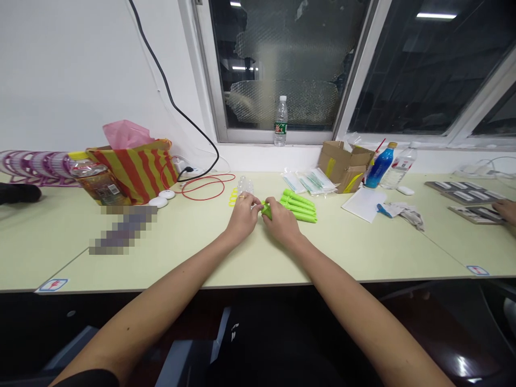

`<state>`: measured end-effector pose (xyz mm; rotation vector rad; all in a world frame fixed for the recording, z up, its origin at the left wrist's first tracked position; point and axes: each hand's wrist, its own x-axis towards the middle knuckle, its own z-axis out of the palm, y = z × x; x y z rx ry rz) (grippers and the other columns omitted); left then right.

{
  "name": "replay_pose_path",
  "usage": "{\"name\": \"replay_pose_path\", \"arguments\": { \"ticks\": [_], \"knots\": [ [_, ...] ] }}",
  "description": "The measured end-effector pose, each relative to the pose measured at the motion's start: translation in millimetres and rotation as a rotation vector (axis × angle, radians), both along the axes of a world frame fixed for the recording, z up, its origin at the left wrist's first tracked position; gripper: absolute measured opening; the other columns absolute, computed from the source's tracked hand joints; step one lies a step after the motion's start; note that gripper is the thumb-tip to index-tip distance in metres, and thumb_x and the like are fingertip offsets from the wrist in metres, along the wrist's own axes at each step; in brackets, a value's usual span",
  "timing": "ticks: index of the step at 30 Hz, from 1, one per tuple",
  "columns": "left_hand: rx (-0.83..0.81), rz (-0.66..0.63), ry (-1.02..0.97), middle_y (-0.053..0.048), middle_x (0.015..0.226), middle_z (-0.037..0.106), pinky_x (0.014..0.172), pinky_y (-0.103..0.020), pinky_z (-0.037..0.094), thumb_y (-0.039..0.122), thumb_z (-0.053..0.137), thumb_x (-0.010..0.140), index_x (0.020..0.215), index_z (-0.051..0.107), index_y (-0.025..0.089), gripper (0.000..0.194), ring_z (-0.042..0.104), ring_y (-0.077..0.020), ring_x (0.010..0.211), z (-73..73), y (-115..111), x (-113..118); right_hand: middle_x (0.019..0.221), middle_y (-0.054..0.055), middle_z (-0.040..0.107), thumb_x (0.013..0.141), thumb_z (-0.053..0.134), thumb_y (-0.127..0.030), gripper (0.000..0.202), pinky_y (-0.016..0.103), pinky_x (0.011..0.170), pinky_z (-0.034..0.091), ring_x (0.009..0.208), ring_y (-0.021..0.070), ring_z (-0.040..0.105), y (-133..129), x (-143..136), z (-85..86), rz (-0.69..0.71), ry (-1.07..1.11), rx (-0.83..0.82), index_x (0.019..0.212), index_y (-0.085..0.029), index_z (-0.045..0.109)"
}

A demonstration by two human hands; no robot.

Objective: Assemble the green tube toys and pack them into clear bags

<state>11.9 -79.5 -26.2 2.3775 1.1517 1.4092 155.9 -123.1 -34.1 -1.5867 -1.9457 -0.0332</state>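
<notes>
Over the middle of the table, my right hand (280, 219) is closed around a bright green plastic piece (266, 210), most of it hidden by the fingers. It looks like the green tubes beside it. My left hand (243, 217), with a ring on one finger, pinches close to the near end of that piece; what lies between its fingertips is too small to make out. Several green plastic tubes (300, 210) with wider ends lie side by side just right of my right hand. Beyond my left hand are small yellow plastic parts (233, 196) and clear plastic parts (245, 185).
Flat plastic packets (316, 181) and a cardboard box (342, 164) stand behind. To the right are white paper (365, 204), gloves (403, 212), a blue bottle (379, 166) and another person's hand (506, 210). A striped bag (141, 174) and red cable (201, 185) lie left.
</notes>
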Motion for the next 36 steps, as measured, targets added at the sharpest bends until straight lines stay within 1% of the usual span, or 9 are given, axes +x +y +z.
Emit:
{"name": "replay_pose_path", "arguments": {
  "ticks": [7,16,22,25,27,30,34,36],
  "knots": [
    [0.064,0.030,0.060,-0.007,0.092,0.057,0.085,-0.042,0.045,0.012,0.051,0.089,0.084,0.055,0.020,0.010,0.052,-0.0239,0.094,-0.3,-4.8,2.8,0.103,0.008,0.067,0.090,0.051,-0.025,0.032,0.030,0.067,0.038,0.085,0.0237,0.062,0.3,-1.1,-2.1,-0.003,0.099,0.010,0.121,-0.022,0.044],
    [0.257,0.084,0.175,-0.009,0.094,0.059,0.085,-0.044,0.043,0.008,0.048,0.088,0.089,0.056,0.020,0.015,0.049,-0.0263,0.091,-3.8,-6.5,5.8,0.104,0.009,0.067,0.090,0.050,-0.022,0.032,0.030,0.068,0.039,0.086,0.0232,0.062,-0.8,-2.2,-1.7,-0.017,0.112,0.017,0.121,-0.021,0.043],
    [0.402,0.116,0.284,-0.010,0.094,0.063,0.078,-0.043,0.041,0.007,0.043,0.090,0.091,0.059,0.020,0.020,0.051,-0.0264,0.088,-7.1,-6.0,7.2,0.104,0.010,0.067,0.090,0.051,-0.023,0.032,0.031,0.068,0.040,0.086,0.0240,0.063,1.4,-3.3,-3.4,-0.036,0.107,0.009,0.121,-0.020,0.043],
    [0.442,0.111,0.342,-0.011,0.089,0.062,0.077,-0.043,0.040,0.007,0.040,0.091,0.092,0.060,0.019,0.023,0.052,-0.0267,0.086,-10.5,-6.0,9.6,0.104,0.010,0.067,0.092,0.050,-0.023,0.029,0.030,0.068,0.039,0.088,0.0241,0.063,2.8,-2.8,-3.8,-0.049,0.106,-0.003,0.120,-0.020,0.043],
    [0.444,0.101,0.354,-0.011,0.084,0.061,0.076,-0.042,0.040,0.008,0.038,0.092,0.093,0.059,0.019,0.024,0.052,-0.0266,0.085,-12.6,-6.1,11.2,0.102,0.011,0.067,0.092,0.049,-0.024,0.027,0.030,0.067,0.039,0.087,0.0243,0.063,2.7,-2.1,-3.4,-0.059,0.096,-0.006,0.119,-0.020,0.043],
    [0.403,0.090,0.294,-0.010,0.084,0.060,0.077,-0.041,0.041,0.008,0.039,0.093,0.094,0.056,0.019,0.020,0.052,-0.0256,0.084,-13.5,-6.2,11.8,0.103,0.010,0.067,0.092,0.050,-0.024,0.027,0.030,0.065,0.038,0.086,0.0251,0.063,1.3,-1.8,-2.4,-0.069,0.061,-0.004,0.118,-0.020,0.043],
    [0.271,0.042,0.171,-0.008,0.089,0.060,0.080,-0.040,0.044,0.011,0.046,0.091,0.095,0.052,0.019,0.010,0.052,-0.0233,0.087,-11.0,-5.9,9.3,0.106,0.011,0.066,0.092,0.051,-0.023,0.029,0.031,0.066,0.038,0.085,0.0250,0.064,-0.5,-1.9,-1.2,-0.080,0.014,-0.018,0.119,-0.021,0.043],
    [0.183,0.010,0.107,-0.007,0.092,0.061,0.079,-0.038,0.046,0.010,0.051,0.088,0.099,0.050,0.020,0.014,0.054,-0.0216,0.088,-8.8,-4.9,7.3,0.107,0.011,0.066,0.092,0.051,-0.022,0.029,0.031,0.066,0.039,0.085,0.0249,0.064,-0.7,-1.2,-0.8,-0.073,-0.005,-0.018,0.120,-0.022,0.043]
  ]
}}
